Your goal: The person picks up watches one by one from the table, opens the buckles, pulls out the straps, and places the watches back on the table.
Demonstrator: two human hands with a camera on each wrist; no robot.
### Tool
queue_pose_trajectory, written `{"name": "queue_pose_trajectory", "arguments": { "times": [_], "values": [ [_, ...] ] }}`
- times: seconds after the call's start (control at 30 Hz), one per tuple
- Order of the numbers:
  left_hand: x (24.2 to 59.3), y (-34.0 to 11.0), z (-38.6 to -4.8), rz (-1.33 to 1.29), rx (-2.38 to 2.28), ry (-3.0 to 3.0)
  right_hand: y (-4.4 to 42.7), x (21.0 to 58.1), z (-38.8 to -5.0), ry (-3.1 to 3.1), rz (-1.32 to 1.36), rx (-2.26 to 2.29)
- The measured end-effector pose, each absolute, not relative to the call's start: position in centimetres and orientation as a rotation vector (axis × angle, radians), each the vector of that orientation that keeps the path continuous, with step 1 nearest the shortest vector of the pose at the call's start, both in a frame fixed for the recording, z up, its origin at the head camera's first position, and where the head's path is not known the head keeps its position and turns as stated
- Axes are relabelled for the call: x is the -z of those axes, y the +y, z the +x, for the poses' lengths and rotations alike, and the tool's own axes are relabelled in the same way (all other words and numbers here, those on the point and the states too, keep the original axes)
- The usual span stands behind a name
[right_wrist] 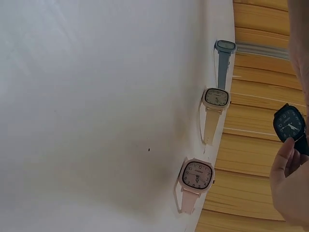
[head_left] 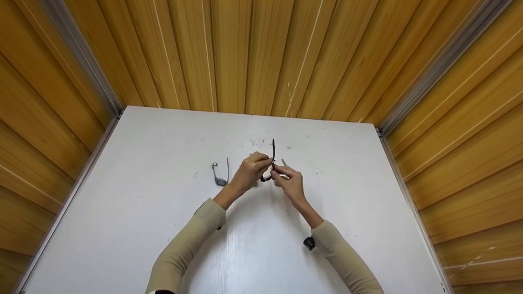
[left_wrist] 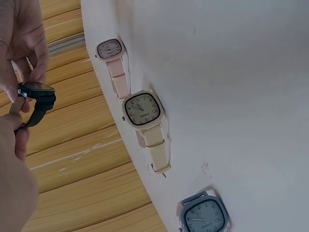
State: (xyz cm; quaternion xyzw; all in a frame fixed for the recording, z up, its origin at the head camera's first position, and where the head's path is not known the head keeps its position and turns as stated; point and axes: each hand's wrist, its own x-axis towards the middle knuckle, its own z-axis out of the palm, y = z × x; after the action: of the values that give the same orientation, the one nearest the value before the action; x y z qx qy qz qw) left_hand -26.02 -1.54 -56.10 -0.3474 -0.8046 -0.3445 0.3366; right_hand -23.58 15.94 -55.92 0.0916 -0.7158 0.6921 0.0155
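A black wristwatch is held up above the table between both hands, one end of its strap pointing away from the person. My left hand pinches the strap from the left. From the right, the fingertips of my right hand grip the strap close by. The dark case shows side-on in the left wrist view, and its numbered dial faces the camera in the right wrist view. Fingers hide part of the strap, and whether it is buckled I cannot tell.
On the white table lie a blue-grey watch left of the hands, a cream watch and a pink watch. The hands partly cover the latter two in the head view. Wood-patterned walls enclose the table's back and sides.
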Motion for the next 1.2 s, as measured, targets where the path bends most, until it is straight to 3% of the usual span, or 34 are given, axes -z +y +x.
{"name": "queue_pose_trajectory", "arguments": {
  "times": [0.43,1.2],
  "values": [
    [55.4,-2.4,-26.8,-0.740,1.690,-2.232,15.8,54.6,-23.1,-2.195,0.323,-2.235],
    [55.1,-2.4,-26.3,-0.644,1.657,-2.323,15.9,55.0,-22.5,-2.254,0.325,-2.138]
  ]
}}
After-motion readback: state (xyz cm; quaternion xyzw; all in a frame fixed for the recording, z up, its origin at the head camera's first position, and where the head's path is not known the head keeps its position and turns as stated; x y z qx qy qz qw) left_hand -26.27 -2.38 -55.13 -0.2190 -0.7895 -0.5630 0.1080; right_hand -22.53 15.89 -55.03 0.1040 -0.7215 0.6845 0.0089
